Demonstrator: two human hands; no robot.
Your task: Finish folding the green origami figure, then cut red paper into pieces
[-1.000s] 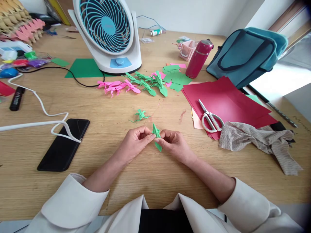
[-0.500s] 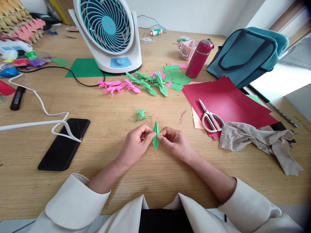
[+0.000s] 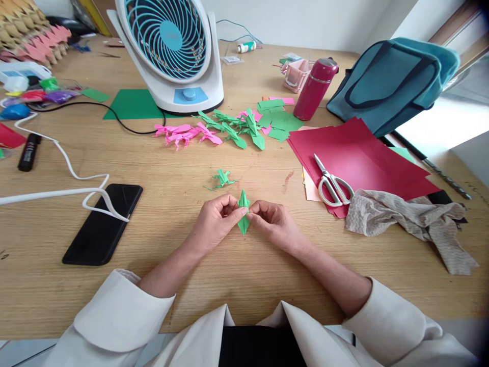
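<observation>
Looks like delicate shaping here, fingers of the left hand (image 3: 216, 221) and right hand (image 3: 277, 227) pinching the green folded paper (image 3: 243, 226) by its sides over the table (image 3: 229, 290), and any further fold wants light, even pressure.

From here I see bright green folded paper (image 3: 243, 227), hot-pink paper figures (image 3: 182, 134), deep crimson paper sheets (image 3: 353, 158), a magenta metal-banded bottle (image 3: 314, 92), a teal fabric bag (image 3: 385, 84) with navy trim, and a grey-beige cloth (image 3: 399, 214) patterned in wavy lines.
</observation>
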